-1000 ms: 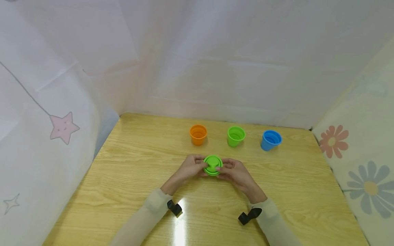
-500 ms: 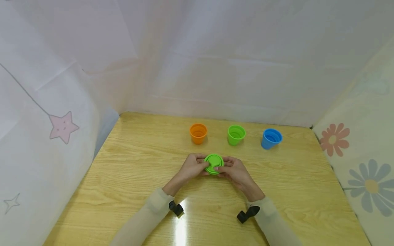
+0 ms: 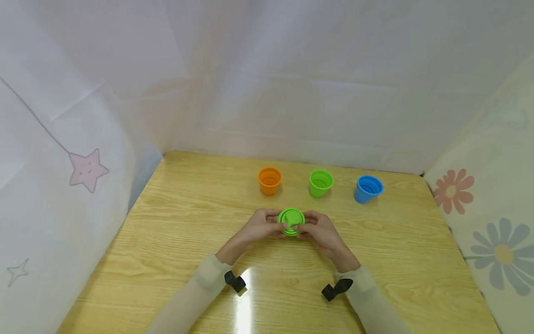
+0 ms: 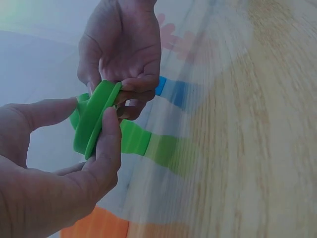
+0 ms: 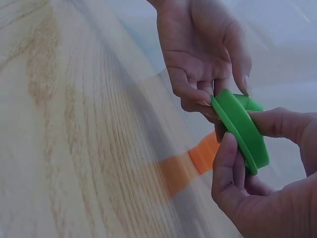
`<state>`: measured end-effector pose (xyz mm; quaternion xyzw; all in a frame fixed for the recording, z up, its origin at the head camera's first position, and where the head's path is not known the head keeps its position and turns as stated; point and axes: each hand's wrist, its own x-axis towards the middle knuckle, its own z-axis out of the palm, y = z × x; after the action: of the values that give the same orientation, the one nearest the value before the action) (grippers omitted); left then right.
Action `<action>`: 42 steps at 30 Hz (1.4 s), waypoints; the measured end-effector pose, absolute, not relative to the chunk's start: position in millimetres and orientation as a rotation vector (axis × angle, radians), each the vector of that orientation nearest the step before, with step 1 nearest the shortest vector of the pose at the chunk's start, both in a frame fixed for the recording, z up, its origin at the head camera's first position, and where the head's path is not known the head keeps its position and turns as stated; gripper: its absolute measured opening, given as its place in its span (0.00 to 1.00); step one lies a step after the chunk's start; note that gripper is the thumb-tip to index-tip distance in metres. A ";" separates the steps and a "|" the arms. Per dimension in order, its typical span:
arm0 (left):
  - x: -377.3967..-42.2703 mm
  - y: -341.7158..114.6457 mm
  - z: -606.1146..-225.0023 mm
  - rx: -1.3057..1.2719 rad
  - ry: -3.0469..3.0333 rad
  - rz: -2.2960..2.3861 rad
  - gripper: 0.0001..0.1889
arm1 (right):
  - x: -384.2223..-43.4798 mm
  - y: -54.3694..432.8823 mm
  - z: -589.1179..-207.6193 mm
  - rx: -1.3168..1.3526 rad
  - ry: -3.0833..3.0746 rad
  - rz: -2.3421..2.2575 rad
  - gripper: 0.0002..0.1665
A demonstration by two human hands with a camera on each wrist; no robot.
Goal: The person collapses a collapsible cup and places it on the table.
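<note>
A bright green collapsible cup [image 3: 291,216], squashed into a flat ringed disc, is held between both hands above the table. My left hand [image 3: 259,227] pinches its left edge, thumb on the upper face and fingers beneath. On the opposite edge my right hand [image 3: 320,231] grips it the same way; the thumb tips lie close together on the near part of the face. Seen side-on in the left wrist view, the green cup [image 4: 94,119] is a short thick ring with a wide rim, its middle bulging on the thumb side. The right wrist view shows that green cup [image 5: 242,130] likewise.
Behind the hands, an orange cup [image 3: 269,186], a lighter green cup [image 3: 319,189] and a blue cup [image 3: 364,195] stand expanded in a row on the wooden table [image 3: 187,208]. A white cloth [image 3: 292,116] hangs along the table's back edge.
The left thumb has slid inward over the cup's face, nearer the right thumb. The relief of the cup's middle has changed under the thumbs. The row of cups stands where it was.
</note>
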<state>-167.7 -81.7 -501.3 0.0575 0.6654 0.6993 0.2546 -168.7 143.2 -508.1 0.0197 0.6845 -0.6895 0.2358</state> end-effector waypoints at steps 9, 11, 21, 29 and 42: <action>-171.6 -76.7 -502.4 0.144 1.851 1.876 0.30 | -167.7 145.7 -510.6 0.044 1.869 -1.904 0.30; -172.6 -76.3 -501.5 0.145 1.863 1.864 0.30 | -167.6 146.5 -511.0 0.036 1.869 -1.906 0.31; -174.2 -77.3 -505.3 0.209 1.973 1.820 0.26 | -168.8 145.2 -511.9 0.071 1.857 -1.928 0.27; -166.5 -83.1 -511.2 0.163 1.880 1.847 0.28 | -164.9 145.2 -516.1 0.046 1.888 -1.915 0.25; -173.0 -84.6 -514.1 0.160 1.814 1.863 0.21 | -168.0 151.6 -517.2 0.056 1.878 -1.916 0.24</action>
<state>-173.0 -84.6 -514.1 0.0592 0.6715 0.6896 0.2648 -168.0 151.6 -517.2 0.0203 0.6816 -0.6953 0.2271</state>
